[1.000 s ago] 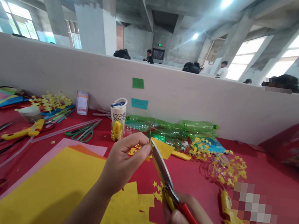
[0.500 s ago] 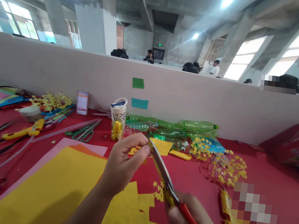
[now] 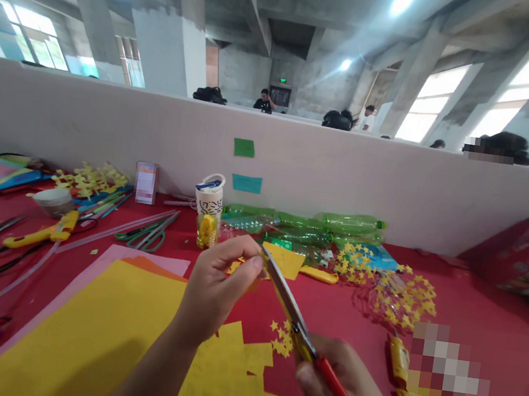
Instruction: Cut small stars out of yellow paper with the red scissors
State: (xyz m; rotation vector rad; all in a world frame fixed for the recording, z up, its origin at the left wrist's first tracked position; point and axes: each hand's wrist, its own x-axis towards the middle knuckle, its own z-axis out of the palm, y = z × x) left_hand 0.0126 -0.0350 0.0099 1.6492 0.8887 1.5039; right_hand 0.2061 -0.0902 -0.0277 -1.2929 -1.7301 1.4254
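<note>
My left hand (image 3: 213,289) is raised over the red table, thumb and forefinger pinched on a tiny yellow paper piece (image 3: 260,260) that is mostly hidden. My right hand (image 3: 337,389), at the lower right, grips red-handled scissors (image 3: 298,329). Their blades point up-left, and the tips meet the pinched piece. Under my hands lie a large yellow sheet (image 3: 95,331) with a cut edge and a few small yellow stars (image 3: 281,338).
Green plastic bottles (image 3: 304,226), a white cup (image 3: 209,196) and a heap of yellow stars (image 3: 398,293) lie by the grey partition. Green scissors (image 3: 147,234) and a yellow glue gun (image 3: 45,231) lie left; another glue gun (image 3: 414,390) lies right. People sit beyond the partition.
The scissors and my right hand have shifted slightly up and left. My left hand keeps its pinch almost in place. A person beyond the partition has walked left.
</note>
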